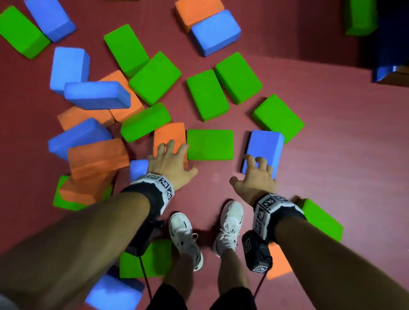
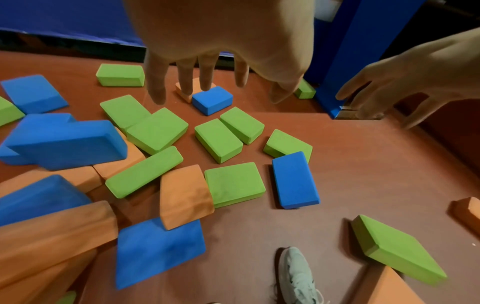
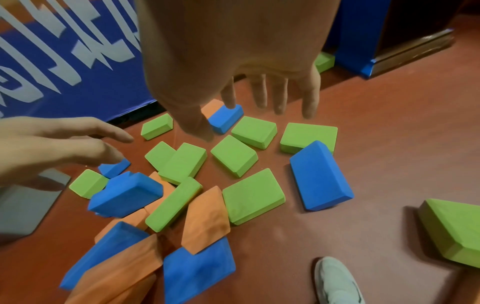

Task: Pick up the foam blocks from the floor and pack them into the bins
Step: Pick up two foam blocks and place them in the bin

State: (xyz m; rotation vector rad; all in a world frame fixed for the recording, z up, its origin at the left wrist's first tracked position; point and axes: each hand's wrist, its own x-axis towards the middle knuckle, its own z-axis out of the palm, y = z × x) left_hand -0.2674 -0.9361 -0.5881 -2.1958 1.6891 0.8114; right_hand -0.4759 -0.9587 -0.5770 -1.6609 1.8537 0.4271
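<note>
Nothing is held yet: the left hand and right hand are spread, released, above the floor, where many foam blocks remain unpacked.

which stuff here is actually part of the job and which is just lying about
Part of the job: green foam blocks, blue foam blocks, orange foam blocks, left hand, right hand.

Just there: white shoes, blue padded wall, floor.
</note>
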